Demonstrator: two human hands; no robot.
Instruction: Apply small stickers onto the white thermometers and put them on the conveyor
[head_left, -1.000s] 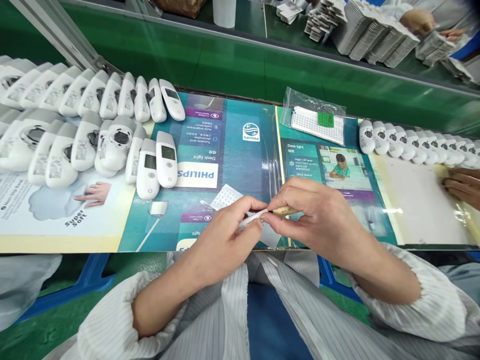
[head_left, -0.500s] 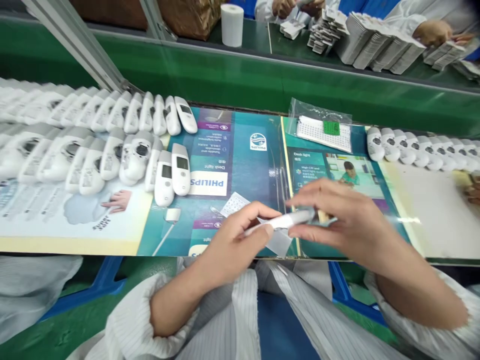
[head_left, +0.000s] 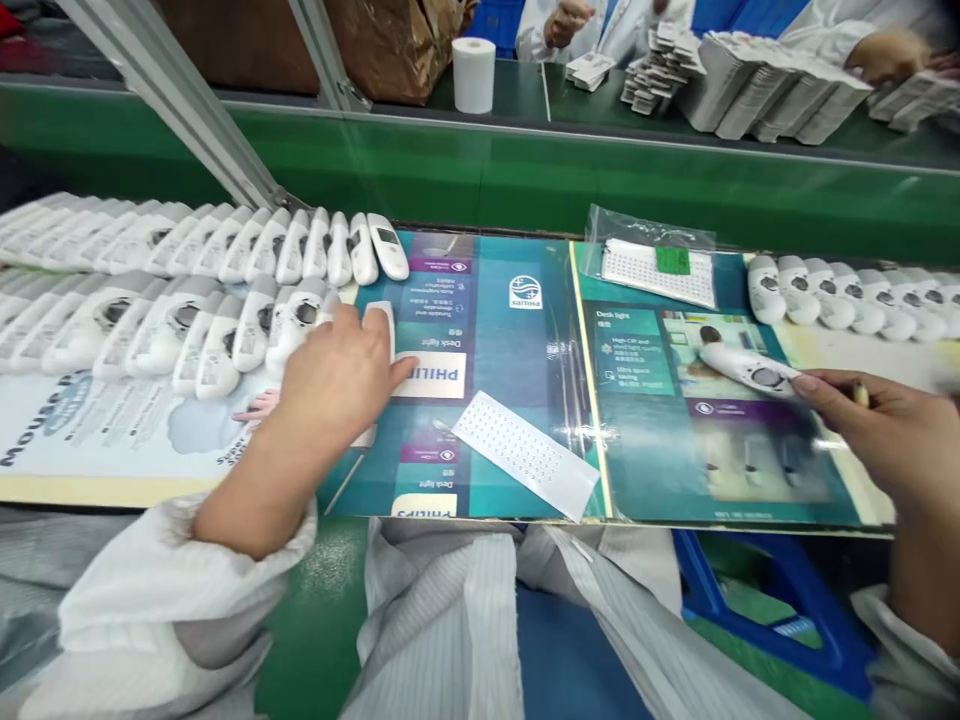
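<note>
My right hand (head_left: 874, 420) pinches a white handheld thermometer (head_left: 746, 368) by its grey end, above the right part of the table. The thermometer lies on its side, a dark round opening facing up. A small yellowish tip (head_left: 862, 394) pokes out between the same fingers; its kind is unclear. My left hand (head_left: 337, 375) is over the front row's right end, thumb spread, reaching onto a thermometer (head_left: 383, 318) mostly hidden beneath it. Its other fingers are largely hidden. Between the hands lies a white sheet of small round stickers (head_left: 525, 455).
Two rows of thermometers (head_left: 187, 320) fill the left; another row (head_left: 832, 295) stands at right. A plastic bag of sticker sheets (head_left: 652, 262) lies at the back. Beyond the green ledge are a white roll (head_left: 473, 75), carton stacks (head_left: 772, 85) and co-workers' hands (head_left: 570, 22).
My hands have parted. The left let go of the thermometer and moved left to the rows; the right carried it to the right. The sticker sheet, partly covered before, now shows fully.
</note>
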